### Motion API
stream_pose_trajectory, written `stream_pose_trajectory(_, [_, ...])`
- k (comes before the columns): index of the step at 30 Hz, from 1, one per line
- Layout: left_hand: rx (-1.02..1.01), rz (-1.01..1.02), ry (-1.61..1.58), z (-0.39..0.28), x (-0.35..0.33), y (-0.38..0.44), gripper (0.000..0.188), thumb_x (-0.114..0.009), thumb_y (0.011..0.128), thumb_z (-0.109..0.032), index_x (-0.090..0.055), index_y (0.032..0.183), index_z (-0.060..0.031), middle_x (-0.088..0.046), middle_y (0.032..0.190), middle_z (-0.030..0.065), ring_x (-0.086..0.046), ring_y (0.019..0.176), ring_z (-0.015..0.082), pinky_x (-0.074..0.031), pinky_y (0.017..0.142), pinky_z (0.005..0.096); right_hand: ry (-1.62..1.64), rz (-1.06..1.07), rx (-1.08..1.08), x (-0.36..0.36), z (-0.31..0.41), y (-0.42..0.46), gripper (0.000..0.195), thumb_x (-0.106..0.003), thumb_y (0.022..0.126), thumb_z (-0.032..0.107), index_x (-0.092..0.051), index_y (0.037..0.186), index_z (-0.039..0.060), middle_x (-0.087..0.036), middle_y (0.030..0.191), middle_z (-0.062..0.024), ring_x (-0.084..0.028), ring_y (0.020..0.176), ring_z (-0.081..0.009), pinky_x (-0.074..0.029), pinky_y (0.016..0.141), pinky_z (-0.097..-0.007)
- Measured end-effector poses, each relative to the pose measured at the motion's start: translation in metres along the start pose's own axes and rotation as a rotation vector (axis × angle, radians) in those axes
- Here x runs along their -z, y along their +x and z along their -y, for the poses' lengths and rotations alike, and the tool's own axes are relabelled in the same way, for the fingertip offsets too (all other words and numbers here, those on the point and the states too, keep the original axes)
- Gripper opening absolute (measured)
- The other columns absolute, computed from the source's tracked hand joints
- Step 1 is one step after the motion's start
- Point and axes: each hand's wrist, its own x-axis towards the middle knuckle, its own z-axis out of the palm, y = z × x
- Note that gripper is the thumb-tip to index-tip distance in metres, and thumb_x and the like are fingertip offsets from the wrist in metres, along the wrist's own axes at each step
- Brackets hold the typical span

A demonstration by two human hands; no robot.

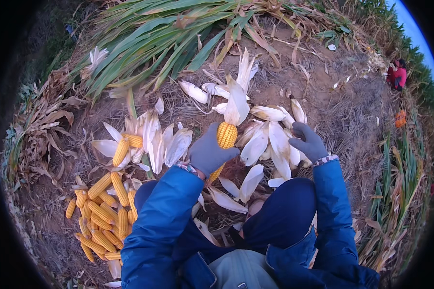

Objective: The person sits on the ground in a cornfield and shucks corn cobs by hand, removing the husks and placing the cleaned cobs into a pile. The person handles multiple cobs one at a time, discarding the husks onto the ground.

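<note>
My left hand [210,151], in a grey glove, is wrapped around a bare yellow ear of corn [226,135]. Pale husk [237,110] still clings to the far end of that ear, and its near end pokes out below my palm. To the right, my gloved right hand [308,143] has its thumb and fingers apart with nothing visible between them. Just left of it lies a cluster of corn ears in dry whitish husks [269,139]. Loose husk pieces [251,182] are scattered between my knees.
A pile of husked corn ears [103,220] lies at the left by my knee. Two bare ears [121,151] rest on husks above it. Cut green stalks [159,43] spread across the far ground. A person in red [397,75] crouches far right, near an orange bag [400,118].
</note>
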Motion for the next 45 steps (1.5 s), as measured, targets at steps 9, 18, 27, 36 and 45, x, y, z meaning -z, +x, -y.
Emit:
stream_pose_trajectory(9, [-0.042, -0.004, 0.426, -0.006, -0.002, -0.003, 0.070, -0.075, 0.063, -0.036, -0.042, 0.119, -0.0085, -0.057, 0.097, 0.0171, -0.063, 0.084, 0.0341, -0.051, 0.070, 0.0437, 1.080, -0.141, -0.080, -0.167, 0.099, 0.067, 0.032, -0.058, 0.091, 0.027, -0.059, 0.104, -0.0023, -0.065, 0.094, -0.0117, -0.063, 0.082, -0.0186, -0.052, 0.072, -0.0302])
stream_pose_trajectory(18, [-0.146, -0.080, 0.435, -0.002, -0.011, 0.005, 0.075, -0.074, 0.065, -0.028, -0.039, 0.130, -0.0125, -0.057, 0.099, 0.0171, -0.062, 0.084, 0.0360, -0.050, 0.070, 0.0443, 1.103, -0.369, -0.169, -0.151, 0.119, 0.076, 0.034, -0.059, 0.090, 0.036, -0.057, 0.085, 0.0023, -0.057, 0.064, -0.0063, -0.052, 0.053, -0.0141, -0.041, 0.049, -0.0254])
stream_pose_trajectory(27, [-0.047, 0.053, -0.204, -0.002, -0.026, 0.004, 0.073, -0.077, 0.066, -0.034, -0.044, 0.124, -0.0048, -0.061, 0.109, 0.0203, -0.064, 0.092, 0.0327, -0.052, 0.075, 0.0394, 1.203, -0.450, -0.179, -0.149, 0.146, 0.064, 0.034, -0.064, 0.088, 0.030, -0.040, 0.092, 0.0050, -0.036, 0.053, -0.0015, -0.032, 0.044, -0.0095, -0.030, 0.043, -0.0260])
stream_pose_trajectory(36, [0.297, 0.424, -1.118, -0.022, -0.016, -0.008, 0.044, -0.069, 0.074, -0.020, -0.054, 0.110, 0.0012, -0.060, 0.086, 0.0112, -0.062, 0.070, 0.0207, -0.053, 0.061, 0.0329, 1.361, -0.178, -0.148, -0.100, 0.110, 0.082, 0.049, -0.045, 0.094, 0.049, -0.033, 0.057, 0.0190, -0.033, 0.047, 0.0035, -0.023, 0.039, -0.0097, -0.019, 0.041, -0.0268])
stream_pose_trajectory(45, [0.123, -0.249, -1.072, 0.008, 0.070, -0.004, 0.042, -0.072, 0.070, -0.013, -0.054, 0.106, -0.0018, -0.056, 0.086, 0.0052, -0.059, 0.075, 0.0163, -0.049, 0.063, 0.0291, -0.459, -0.567, -0.349, 0.072, -0.052, -0.055, 0.048, -0.068, 0.078, 0.034, -0.059, 0.116, 0.0057, -0.066, 0.104, -0.0164, -0.064, 0.095, -0.0281, -0.047, 0.082, -0.0361])
